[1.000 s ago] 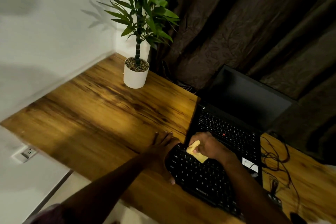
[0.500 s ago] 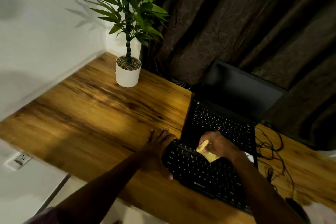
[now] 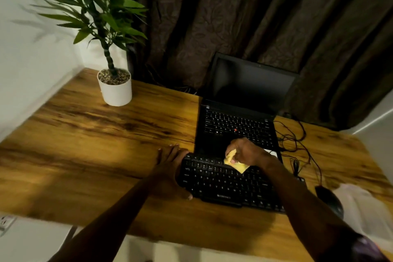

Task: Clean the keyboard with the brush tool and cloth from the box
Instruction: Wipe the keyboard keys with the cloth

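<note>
Comparing frames, I find the right hand [image 3: 247, 152], clutching the cloth [image 3: 236, 164], further right along the keyboard [image 3: 223, 185], the flat left hand [image 3: 170, 168] bracing its end: wiping is advancing.

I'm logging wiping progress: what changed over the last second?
The right hand, gripping the yellow cloth, slid slightly rightward along the keyboard's upper rows. The left hand stayed braced against the keyboard's left end; laptop and plant pot unmoved.
</note>
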A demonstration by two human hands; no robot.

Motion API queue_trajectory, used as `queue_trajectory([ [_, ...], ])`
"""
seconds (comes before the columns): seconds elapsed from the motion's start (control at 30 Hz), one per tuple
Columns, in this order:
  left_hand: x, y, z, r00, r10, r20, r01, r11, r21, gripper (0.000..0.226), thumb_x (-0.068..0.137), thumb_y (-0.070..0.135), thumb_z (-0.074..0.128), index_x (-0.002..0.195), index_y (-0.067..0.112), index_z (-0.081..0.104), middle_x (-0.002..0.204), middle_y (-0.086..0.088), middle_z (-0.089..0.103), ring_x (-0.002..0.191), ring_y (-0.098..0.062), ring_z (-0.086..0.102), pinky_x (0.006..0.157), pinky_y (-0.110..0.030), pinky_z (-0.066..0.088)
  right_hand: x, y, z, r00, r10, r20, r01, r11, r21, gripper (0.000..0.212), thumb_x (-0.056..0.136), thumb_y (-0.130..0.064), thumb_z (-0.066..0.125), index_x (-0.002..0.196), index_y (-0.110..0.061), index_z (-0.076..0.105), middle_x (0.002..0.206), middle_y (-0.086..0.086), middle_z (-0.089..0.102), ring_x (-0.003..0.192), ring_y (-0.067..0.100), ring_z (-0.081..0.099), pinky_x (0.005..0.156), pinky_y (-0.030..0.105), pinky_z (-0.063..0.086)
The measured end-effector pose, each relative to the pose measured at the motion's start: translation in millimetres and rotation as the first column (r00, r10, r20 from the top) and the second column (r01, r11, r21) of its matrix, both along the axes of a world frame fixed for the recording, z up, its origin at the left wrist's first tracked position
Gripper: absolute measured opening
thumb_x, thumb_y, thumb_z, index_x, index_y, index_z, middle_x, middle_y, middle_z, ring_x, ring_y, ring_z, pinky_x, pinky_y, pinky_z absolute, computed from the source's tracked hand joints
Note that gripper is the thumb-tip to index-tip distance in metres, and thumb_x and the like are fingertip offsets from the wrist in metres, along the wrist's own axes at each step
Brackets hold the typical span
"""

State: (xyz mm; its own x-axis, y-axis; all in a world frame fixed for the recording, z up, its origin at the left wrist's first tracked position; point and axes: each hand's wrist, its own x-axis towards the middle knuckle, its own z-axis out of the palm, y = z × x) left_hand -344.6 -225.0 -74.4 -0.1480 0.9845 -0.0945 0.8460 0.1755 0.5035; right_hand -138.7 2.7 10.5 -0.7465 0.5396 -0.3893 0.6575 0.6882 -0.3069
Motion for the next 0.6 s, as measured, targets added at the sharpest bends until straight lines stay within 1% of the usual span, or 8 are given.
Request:
queue_trajectory([
  [0.07, 1, 0, 3, 1.000, -0.004, 0.002, 0.004, 1.000, -0.010, 0.145, 0.038, 0.089, 0.069, 0.154, 0.034, 0.000, 0.164, 0.000, -0.011, 0.147, -0.020, -0.027, 0.117, -0.053, -0.018, -4, -7, -1, 0.999, -0.007, -0.042, 0.006, 0.999, -0.038, 0.033, 0.076, 0.003, 0.077, 0.104, -0.014, 0.077, 0.099, -0.003, 0.062, 0.093, 0.013, 0.060, 0.078, 0.021, 0.048],
  [0.13, 1, 0, 5, 1.000, -0.003, 0.011, 0.004, 1.000, -0.017, 0.144, 0.040, 0.088, 0.070, 0.154, 0.033, 0.001, 0.164, -0.002, -0.011, 0.147, -0.021, -0.026, 0.117, -0.053, -0.017, -9, -14, -4, 0.996, -0.013, -0.083, 0.007, 0.997, -0.078, 0.032, 0.076, 0.004, 0.077, 0.104, -0.012, 0.077, 0.095, -0.007, 0.061, 0.085, 0.007, 0.059, 0.071, 0.012, 0.045],
  [0.17, 1, 0, 7, 1.000, -0.005, 0.010, 0.005, 1.000, -0.015, 0.144, 0.040, 0.088, 0.070, 0.154, 0.033, 0.002, 0.164, -0.002, -0.010, 0.148, -0.021, -0.025, 0.117, -0.054, -0.017, -10, -17, -6, 0.995, -0.015, -0.099, 0.006, 0.996, -0.086, 0.032, 0.075, 0.004, 0.078, 0.103, -0.012, 0.077, 0.094, -0.008, 0.061, 0.084, 0.005, 0.059, 0.069, 0.010, 0.044],
  [0.27, 1, -1, 9, 1.000, -0.003, 0.008, 0.004, 1.000, -0.017, 0.143, 0.040, 0.087, 0.071, 0.154, 0.034, 0.002, 0.165, -0.001, -0.009, 0.148, -0.021, -0.023, 0.118, -0.055, -0.015, -3, -12, -5, 0.996, -0.022, -0.091, 0.014, 0.997, -0.079, 0.032, 0.076, 0.002, 0.078, 0.105, -0.013, 0.076, 0.100, -0.004, 0.062, 0.092, 0.012, 0.061, 0.070, 0.013, 0.044],
  [0.4, 2, -1, 8, 1.000, -0.001, 0.002, 0.001, 0.999, -0.034, 0.144, 0.039, 0.087, 0.070, 0.153, 0.035, 0.000, 0.164, 0.000, -0.012, 0.148, -0.019, -0.024, 0.118, -0.055, -0.015, 19, 4, 0, 0.999, -0.038, 0.019, 0.037, 0.999, 0.002, 0.035, 0.080, 0.000, 0.075, 0.111, -0.017, 0.075, 0.106, -0.007, 0.056, 0.103, 0.012, 0.056, 0.079, 0.021, 0.040],
  [0.47, 1, 0, 6, 1.000, 0.005, 0.001, -0.005, 0.999, -0.036, 0.145, 0.038, 0.087, 0.070, 0.153, 0.035, 0.000, 0.165, -0.001, -0.011, 0.148, -0.019, -0.023, 0.118, -0.055, -0.015, 23, 5, -2, 0.999, -0.051, 0.020, 0.050, 0.999, 0.015, 0.035, 0.080, 0.000, 0.075, 0.110, -0.017, 0.075, 0.106, -0.008, 0.056, 0.104, 0.012, 0.056, 0.077, 0.018, 0.040],
  [0.53, 0, 1, 3, 1.000, 0.010, 0.012, -0.009, 0.999, -0.035, 0.146, 0.037, 0.088, 0.069, 0.153, 0.036, -0.001, 0.165, -0.001, -0.011, 0.148, -0.020, -0.024, 0.117, -0.054, -0.016, 20, 1, -3, 0.998, -0.063, -0.027, 0.063, 0.998, -0.008, 0.034, 0.080, 0.001, 0.074, 0.108, -0.017, 0.075, 0.106, -0.007, 0.058, 0.103, 0.012, 0.058, 0.071, 0.013, 0.040],
  [0.6, 0, 1, 2, 1.000, 0.005, 0.016, -0.005, 0.999, -0.039, 0.147, 0.036, 0.090, 0.068, 0.154, 0.036, -0.003, 0.164, 0.000, -0.014, 0.147, -0.019, -0.026, 0.117, -0.053, -0.018, 15, -3, -5, 0.995, -0.060, -0.074, 0.058, 0.998, -0.030, 0.033, 0.080, 0.002, 0.074, 0.107, -0.016, 0.075, 0.104, -0.005, 0.060, 0.098, 0.013, 0.059, 0.069, 0.011, 0.039],
])
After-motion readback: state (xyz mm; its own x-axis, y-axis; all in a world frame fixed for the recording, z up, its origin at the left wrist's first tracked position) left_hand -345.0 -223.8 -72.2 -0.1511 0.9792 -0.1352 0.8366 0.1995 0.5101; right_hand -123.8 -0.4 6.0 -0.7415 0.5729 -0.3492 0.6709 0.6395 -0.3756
